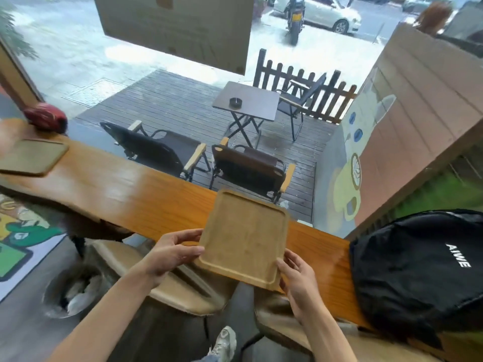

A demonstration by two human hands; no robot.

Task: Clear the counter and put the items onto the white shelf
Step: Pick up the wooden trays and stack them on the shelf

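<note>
A square wooden tray [243, 236] with a raised rim is held over the near edge of the long orange-brown wooden counter [136, 189]. My left hand [173, 250] grips its left near edge, thumb on top. My right hand [298, 280] holds its near right corner. A second wooden tray [31, 156] lies flat on the counter at the far left, blurred. A red rounded object [47, 117] sits behind it at the counter's far edge. No white shelf is in view.
A black backpack [420, 270] rests on the counter's right end. Wooden stools [167, 280] stand below the counter, and a round bin [73, 291] sits on the floor at left. Behind the window are folding chairs and a small table.
</note>
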